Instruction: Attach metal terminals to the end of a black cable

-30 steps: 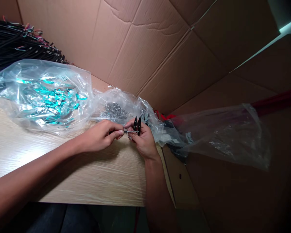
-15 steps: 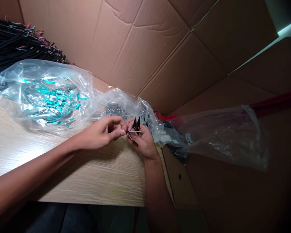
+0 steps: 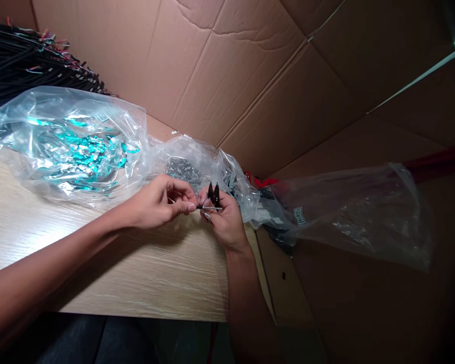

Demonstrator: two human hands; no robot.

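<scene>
Both hands are up together, just over the far right corner of the tabletop [image 3: 98,263], almost touching at the fingertips.

Work piece: black clip [image 3: 213,191] with silver wire [image 3: 209,207], right between the hands. Left hand [image 3: 161,202] is closed in a pinch on the wire's left end, thumb and forefinger together. Right hand [image 3: 223,220] is closed around the clip, which stands up above its fingers. Clip has two narrow pointed black tips side by side, slightly apart. Wire runs roughly level through the clip area, thin and straight. Exact clip type is too small to tell.

Around the hands: grey-parts bag [image 3: 184,169] just behind them, teal-foil bag [image 3: 76,146] behind and left of the left hand, both on the tabletop. Clear bag [image 3: 356,217] off to the right of the right hand. Black cable bundle [image 3: 30,65] far left beyond the teal-foil bag. Cardboard wall [image 3: 212,65] behind everything.
</scene>
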